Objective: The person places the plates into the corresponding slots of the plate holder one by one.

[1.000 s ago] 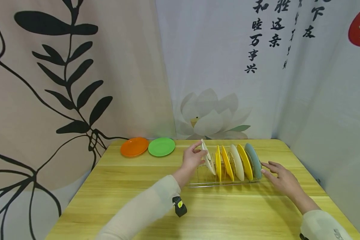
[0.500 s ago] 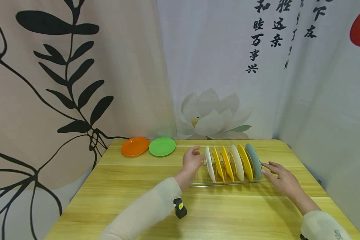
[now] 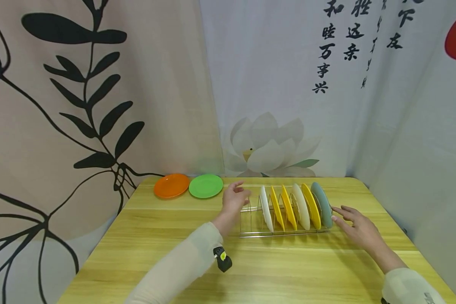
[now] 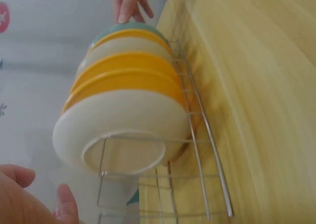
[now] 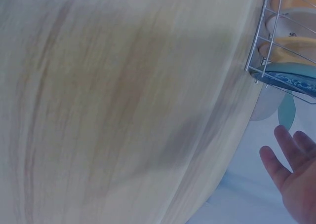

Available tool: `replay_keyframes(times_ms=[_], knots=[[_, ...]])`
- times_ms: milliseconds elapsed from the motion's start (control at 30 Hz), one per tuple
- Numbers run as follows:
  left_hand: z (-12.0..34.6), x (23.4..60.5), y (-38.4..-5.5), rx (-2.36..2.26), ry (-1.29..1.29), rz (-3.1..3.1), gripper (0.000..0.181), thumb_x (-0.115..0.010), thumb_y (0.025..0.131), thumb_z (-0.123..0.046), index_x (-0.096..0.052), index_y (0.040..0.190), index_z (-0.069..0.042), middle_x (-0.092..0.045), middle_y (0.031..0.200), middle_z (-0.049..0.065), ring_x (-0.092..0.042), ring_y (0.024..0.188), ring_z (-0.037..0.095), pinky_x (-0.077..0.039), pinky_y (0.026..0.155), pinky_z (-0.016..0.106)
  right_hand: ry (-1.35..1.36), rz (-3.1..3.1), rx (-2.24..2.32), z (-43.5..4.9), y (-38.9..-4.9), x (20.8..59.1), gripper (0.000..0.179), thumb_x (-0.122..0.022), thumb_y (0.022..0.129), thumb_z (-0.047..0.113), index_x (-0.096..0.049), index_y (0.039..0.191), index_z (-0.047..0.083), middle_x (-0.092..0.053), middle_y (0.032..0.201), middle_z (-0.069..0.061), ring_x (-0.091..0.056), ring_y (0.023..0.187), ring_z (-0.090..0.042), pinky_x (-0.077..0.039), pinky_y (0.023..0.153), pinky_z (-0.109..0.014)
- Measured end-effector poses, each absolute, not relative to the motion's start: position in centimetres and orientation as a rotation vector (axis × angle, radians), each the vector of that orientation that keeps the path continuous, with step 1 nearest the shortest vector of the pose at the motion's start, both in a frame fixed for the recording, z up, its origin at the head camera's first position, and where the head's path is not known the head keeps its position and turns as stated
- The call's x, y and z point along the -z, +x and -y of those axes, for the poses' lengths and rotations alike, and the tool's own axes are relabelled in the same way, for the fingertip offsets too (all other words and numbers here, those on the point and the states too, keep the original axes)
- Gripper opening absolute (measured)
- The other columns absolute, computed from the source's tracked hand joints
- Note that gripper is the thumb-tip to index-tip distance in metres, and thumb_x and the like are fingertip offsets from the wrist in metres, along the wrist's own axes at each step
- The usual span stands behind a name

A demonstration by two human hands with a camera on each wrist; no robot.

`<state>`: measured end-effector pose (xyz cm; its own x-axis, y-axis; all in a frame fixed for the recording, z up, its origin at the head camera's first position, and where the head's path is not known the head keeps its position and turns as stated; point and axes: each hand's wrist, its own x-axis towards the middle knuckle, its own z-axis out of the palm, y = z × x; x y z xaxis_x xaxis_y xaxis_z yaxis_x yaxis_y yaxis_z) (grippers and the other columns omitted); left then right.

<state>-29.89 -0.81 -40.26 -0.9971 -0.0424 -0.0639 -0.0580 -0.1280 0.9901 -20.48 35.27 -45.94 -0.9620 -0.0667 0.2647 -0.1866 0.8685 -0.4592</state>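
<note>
A wire dish rack (image 3: 285,233) stands on the table with several plates upright in it. The leftmost is a white plate (image 3: 266,209), leaning slightly; beside it are two yellow plates (image 3: 277,209), then a cream plate (image 3: 301,207), another yellow plate (image 3: 312,207) and a blue-grey plate (image 3: 322,204) at the right end. My left hand (image 3: 234,200) hovers at the rack's left end, fingers loosely bent, holding nothing. Its thumb and a finger show apart from the white plate in the left wrist view. My right hand (image 3: 359,226) reaches its extended fingertips to the rack's right end by the blue-grey plate.
An orange plate (image 3: 171,185) and a green plate (image 3: 206,186) lie flat at the back left of the wooden table (image 3: 281,270). A printed curtain (image 3: 175,93) hangs behind the table and along its right side.
My left hand has let go of the white plate and moved left, away from it. The white plate now stands settled in the rack. My right hand has stayed in place.
</note>
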Motion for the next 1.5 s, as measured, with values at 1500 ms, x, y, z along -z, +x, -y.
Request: replay_keyframes(times_ms=[1500], knots=[[16.9,48.6,-37.0,-2.62,-0.793,-1.741,0.071,-0.056,0.099,-0.015,-0.017,0.158,-0.005,-0.036,0.14,0.016,-0.042,0.12,0.029,-0.043,0.105,0.041,0.182,2.8,-0.721,-35.3,-20.7,46.1,0.053,-0.05,0.104,0.041,-0.055,0.14,0.002,-0.041,0.143,-0.033,-0.051,0.115,-0.056,-0.044,0.086,-0.07]])
